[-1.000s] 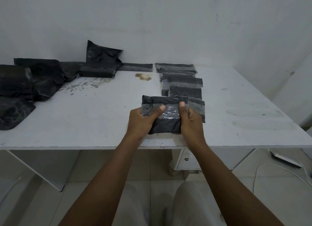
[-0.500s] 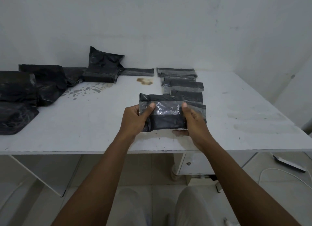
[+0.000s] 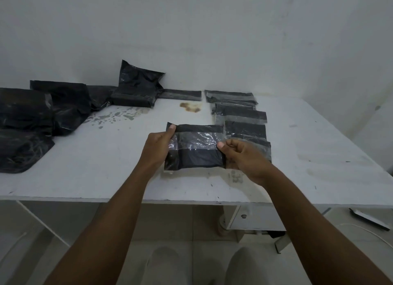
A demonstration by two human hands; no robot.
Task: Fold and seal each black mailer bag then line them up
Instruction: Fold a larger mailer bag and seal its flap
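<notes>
Our legs: bottom of the view, light trousers, below the table edge.
Left hand: we've got it clamped on the left end of the mailer bag. The thumb lies flat on the top left corner and the other fingers are tucked behind, so we can't tell how far they're spread.
Right hand: pinching the right end, thumb tip pressed onto the shiny band, the rest of the fingers curled in close together by the bag's edge.
The bag itself: folded into a chunky rectangle, black, with a wrinkly glossy strip across the upper middle. We're holding it a bit above the table, around the near middle.
Row of finished bags: just right of the held one, running away from us toward the wall and overlapping each other. The nearest sits behind our right hand; can't tell if it touches.
Brown stain: on the tabletop, left of the row's far end.
Loose bags: heaped at the far left, crumpled, with one propped up against the wall.
</notes>
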